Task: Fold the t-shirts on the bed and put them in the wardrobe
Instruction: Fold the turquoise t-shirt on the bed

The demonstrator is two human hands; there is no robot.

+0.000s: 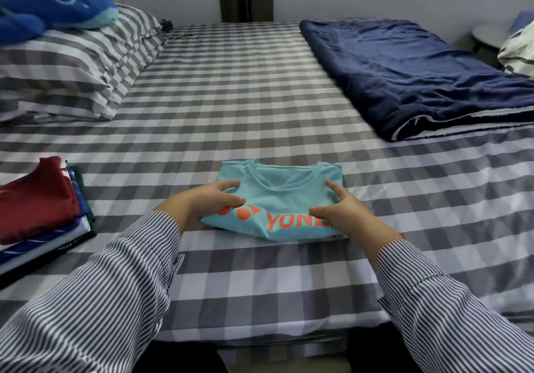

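A folded light-blue t-shirt [281, 196] with orange lettering lies on the checked bed [231, 106], its collar toward the far side. My left hand [206, 203] grips its left edge, thumb on top and fingers round the side. My right hand [344, 210] grips its right edge the same way. A stack of folded t-shirts [40, 213], a dark red one on top, sits at the left near the bed's front edge.
Striped pillows [75, 66] with a blue plush whale [55, 5] lie at the back left. A folded navy blanket [419, 75] covers the back right. A small round table [488, 36] stands beyond the bed at the right.
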